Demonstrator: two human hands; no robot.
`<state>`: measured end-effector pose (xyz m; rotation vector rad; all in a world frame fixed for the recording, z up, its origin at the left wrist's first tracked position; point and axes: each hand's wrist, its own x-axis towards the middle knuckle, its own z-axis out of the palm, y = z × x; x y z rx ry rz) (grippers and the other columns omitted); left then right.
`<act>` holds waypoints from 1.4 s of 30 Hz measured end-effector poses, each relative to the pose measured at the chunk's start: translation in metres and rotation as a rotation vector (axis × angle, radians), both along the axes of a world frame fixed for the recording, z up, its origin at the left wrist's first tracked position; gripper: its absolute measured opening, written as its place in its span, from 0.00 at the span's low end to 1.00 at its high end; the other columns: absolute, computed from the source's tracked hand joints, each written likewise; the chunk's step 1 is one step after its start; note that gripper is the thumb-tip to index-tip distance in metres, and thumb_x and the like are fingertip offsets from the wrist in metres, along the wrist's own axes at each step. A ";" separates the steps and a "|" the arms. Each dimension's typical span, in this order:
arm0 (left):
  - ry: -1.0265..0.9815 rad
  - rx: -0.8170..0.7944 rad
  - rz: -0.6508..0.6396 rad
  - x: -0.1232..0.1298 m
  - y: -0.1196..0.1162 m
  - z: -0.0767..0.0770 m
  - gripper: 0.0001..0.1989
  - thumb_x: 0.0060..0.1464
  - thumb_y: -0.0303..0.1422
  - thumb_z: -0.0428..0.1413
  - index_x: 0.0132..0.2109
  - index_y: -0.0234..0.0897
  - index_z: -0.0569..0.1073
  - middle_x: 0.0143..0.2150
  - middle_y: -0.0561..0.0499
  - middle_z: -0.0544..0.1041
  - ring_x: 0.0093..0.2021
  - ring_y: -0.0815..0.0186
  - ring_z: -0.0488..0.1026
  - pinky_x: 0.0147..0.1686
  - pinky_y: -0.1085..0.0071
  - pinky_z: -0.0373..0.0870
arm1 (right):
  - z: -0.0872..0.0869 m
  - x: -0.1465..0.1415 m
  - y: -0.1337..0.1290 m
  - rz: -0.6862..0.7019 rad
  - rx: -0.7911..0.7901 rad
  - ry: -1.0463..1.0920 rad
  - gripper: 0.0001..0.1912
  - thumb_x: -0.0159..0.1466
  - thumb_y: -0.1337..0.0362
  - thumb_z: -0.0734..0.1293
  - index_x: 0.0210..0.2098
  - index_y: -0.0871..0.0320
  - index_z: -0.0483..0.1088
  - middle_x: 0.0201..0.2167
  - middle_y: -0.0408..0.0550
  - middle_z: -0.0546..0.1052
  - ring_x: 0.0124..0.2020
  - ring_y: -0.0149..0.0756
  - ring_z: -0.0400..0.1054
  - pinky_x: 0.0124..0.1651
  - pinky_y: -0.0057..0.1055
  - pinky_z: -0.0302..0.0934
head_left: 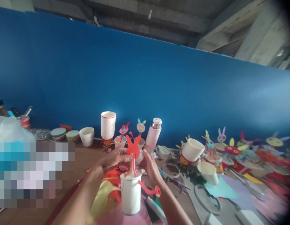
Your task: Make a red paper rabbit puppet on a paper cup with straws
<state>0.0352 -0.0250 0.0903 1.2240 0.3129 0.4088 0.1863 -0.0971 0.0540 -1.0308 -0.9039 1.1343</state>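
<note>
A white paper cup stands upright in front of me, with a red paper rabbit head rising above it on thin strips. A curled red paper strip sticks out from the cup's right side. My left hand is at the head's left edge, its fingers bent against the paper; the fingertips are partly hidden. My right hand is upright just right of the head, fingers extended, its palm side facing the cup.
Behind stand stacked cups, a thermos and finished rabbit cups. More rabbit cups, tape rolls and coloured paper lie right. Under the cup are paper sheets; a plastic bag is left.
</note>
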 end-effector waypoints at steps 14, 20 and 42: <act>-0.014 0.026 0.011 0.001 0.001 0.002 0.12 0.47 0.34 0.57 0.38 0.30 0.73 0.32 0.43 0.77 0.31 0.63 0.73 0.34 0.68 0.66 | 0.020 -0.001 -0.008 -0.010 0.223 -0.297 0.18 0.57 0.58 0.62 0.46 0.59 0.66 0.35 0.48 0.74 0.33 0.36 0.67 0.35 0.30 0.62; -0.036 0.005 0.023 -0.001 0.002 0.003 0.09 0.45 0.34 0.58 0.32 0.30 0.73 0.27 0.47 0.76 0.27 0.65 0.72 0.31 0.70 0.66 | 0.016 -0.004 -0.006 0.060 0.244 -0.242 0.24 0.53 0.62 0.66 0.49 0.56 0.62 0.37 0.48 0.73 0.35 0.38 0.67 0.41 0.35 0.62; 0.010 0.085 -0.024 0.001 -0.003 0.007 0.11 0.47 0.34 0.57 0.35 0.29 0.74 0.30 0.45 0.77 0.30 0.63 0.73 0.31 0.71 0.66 | 0.000 -0.007 -0.010 -0.165 0.084 -0.285 0.17 0.61 0.53 0.56 0.40 0.58 0.67 0.30 0.44 0.71 0.28 0.32 0.64 0.31 0.26 0.58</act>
